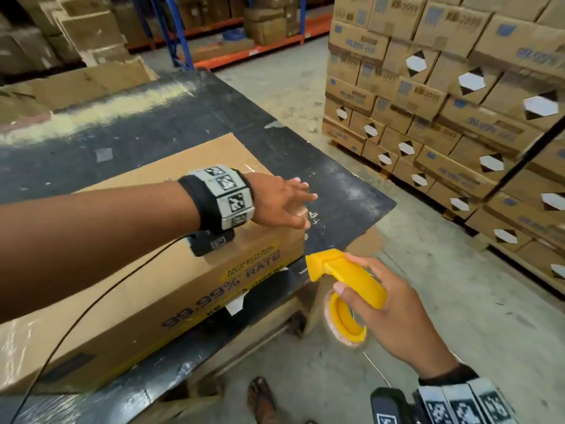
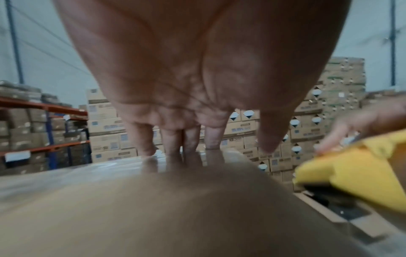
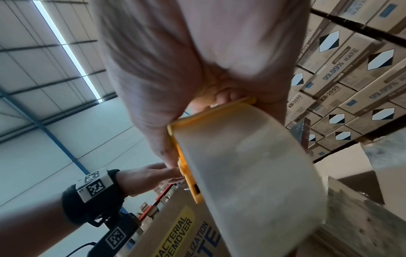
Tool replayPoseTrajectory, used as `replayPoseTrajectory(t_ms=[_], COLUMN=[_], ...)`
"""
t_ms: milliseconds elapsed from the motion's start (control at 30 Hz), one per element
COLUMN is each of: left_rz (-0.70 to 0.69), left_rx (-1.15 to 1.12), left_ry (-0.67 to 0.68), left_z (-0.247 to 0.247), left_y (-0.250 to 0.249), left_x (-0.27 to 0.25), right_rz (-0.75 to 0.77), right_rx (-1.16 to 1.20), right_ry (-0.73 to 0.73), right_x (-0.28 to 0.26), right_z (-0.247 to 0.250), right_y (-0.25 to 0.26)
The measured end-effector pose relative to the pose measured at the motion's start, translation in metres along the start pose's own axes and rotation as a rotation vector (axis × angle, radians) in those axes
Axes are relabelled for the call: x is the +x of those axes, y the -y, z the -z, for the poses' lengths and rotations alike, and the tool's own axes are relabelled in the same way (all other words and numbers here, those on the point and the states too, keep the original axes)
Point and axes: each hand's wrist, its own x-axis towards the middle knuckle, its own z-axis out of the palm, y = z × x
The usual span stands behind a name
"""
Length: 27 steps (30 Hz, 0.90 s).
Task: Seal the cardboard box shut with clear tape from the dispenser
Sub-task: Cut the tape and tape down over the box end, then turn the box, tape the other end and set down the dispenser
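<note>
Half the tape roll hides behind right hand.

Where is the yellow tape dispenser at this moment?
In the head view the yellow plastic tape dispenser is at lower centre, gripped by the right hand, off the near right corner of the brown cardboard box, below the left hand.

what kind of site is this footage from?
Most likely a warehouse packing area: a stack of identical printed cartons, blue-and-orange pallet racking holding more boxes, bare concrete floor. The right hand holds a yellow tape dispenser beside the cardboard box.
</note>
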Motion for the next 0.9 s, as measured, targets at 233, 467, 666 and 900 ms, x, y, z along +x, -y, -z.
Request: replayPoseTrajectory(t_ms=[233, 467, 666, 900], left_rz=[0.004, -0.014, 0.027, 0.078], left_rx=[-0.167, -1.173, -1.469, -1.394], left_ry=[-0.252, -0.256, -0.301, -0.481], left_z=[0.018, 0.018, 0.005, -0.009], left_y=[-0.029, -0.056, -0.058, -0.004], left_x=[-0.026, -0.101, -0.144, -0.201], right_rz=[0.172, 0.350, 0.471, 0.535], right_rx=[0.203, 0.303, 0.314, 0.176], right_ry=[-0.185, -0.308, -0.266, -0.180], right_x=[-0.030, -0.048, -0.051, -0.056], right_z=[0.001, -0.011, -0.029, -0.064], right_y=[0.010, 0.030, 0.061, 0.118])
